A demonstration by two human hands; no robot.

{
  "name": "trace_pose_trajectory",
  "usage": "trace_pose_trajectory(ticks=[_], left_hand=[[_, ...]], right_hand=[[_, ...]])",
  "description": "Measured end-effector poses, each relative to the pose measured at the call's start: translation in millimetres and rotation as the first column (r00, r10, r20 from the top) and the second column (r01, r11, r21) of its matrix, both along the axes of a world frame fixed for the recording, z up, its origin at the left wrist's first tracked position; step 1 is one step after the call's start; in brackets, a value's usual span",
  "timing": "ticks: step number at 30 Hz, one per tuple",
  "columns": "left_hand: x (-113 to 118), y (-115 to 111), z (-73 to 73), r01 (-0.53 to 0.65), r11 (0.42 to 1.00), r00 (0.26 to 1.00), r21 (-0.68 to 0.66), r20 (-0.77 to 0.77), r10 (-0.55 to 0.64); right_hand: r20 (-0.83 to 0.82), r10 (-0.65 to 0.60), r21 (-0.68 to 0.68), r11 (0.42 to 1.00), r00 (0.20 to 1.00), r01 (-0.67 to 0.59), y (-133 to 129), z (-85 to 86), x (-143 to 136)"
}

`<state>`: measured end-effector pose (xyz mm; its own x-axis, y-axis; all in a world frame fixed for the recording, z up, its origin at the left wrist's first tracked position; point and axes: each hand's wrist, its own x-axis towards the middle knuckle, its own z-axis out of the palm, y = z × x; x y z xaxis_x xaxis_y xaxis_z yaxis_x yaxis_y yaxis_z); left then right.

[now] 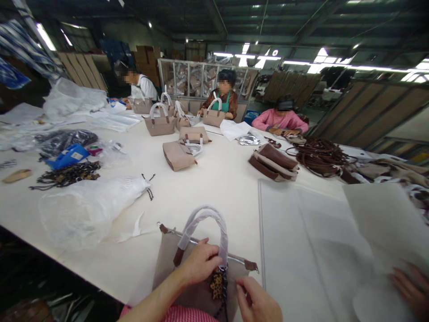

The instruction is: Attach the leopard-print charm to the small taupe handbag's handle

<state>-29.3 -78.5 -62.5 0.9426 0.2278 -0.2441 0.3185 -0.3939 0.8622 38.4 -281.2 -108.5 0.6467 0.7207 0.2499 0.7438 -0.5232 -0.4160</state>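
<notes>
We see the person's left hand (201,261) bent over the top of a taupe handbag (197,295), which stands on the bench (217,188) directly beneath it. The left forearm (161,295) slants in from below and crosses the front of the bag; the back of the hand faces up, and the curled fingers touch the foot of the white-wrapped handle (223,232). We cannot tell whether they grip it.

The right hand (258,302) sits lower, at the bag's right edge, its fingers folded inward and the thumb near the index finger; whether anything is pinched there, we cannot tell. Between the two hands hangs a leopard-spotted charm (217,286) on a dark cord.

Beyond the left hand, to its left, we find a cloudy plastic bag (90,210) lying on its side. Well past both hands lies another taupe bag (179,154). To the right of the right hand spreads a pale sheet (284,237), with a co-worker's blurred hand (414,286) at its far side.
</notes>
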Motion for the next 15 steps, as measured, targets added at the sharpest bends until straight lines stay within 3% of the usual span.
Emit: trace_pose_trajectory(ticks=[7, 12, 15], left_hand=[[-6, 8, 0.2, 0.055, 0.989, 0.998, -0.140, -0.016, -0.058], [-9, 18, 1.8, 0.098, 0.949, 0.995, -0.300, 0.050, -0.086], [-13, 26, 7.0, 0.139, 0.887, 0.990, -0.439, 0.062, -0.125]], right_hand=[[0.002, 0.070, -0.049, 0.996, 0.998, -0.070, 3, -7.6, 2], [0.279, 0.239, -0.010, 0.969, 0.930, -0.246, 5, 12.8, 24], [0.311, 0.330, -0.013, 0.939, 0.891, -0.344, 10, 25.8, 34]])
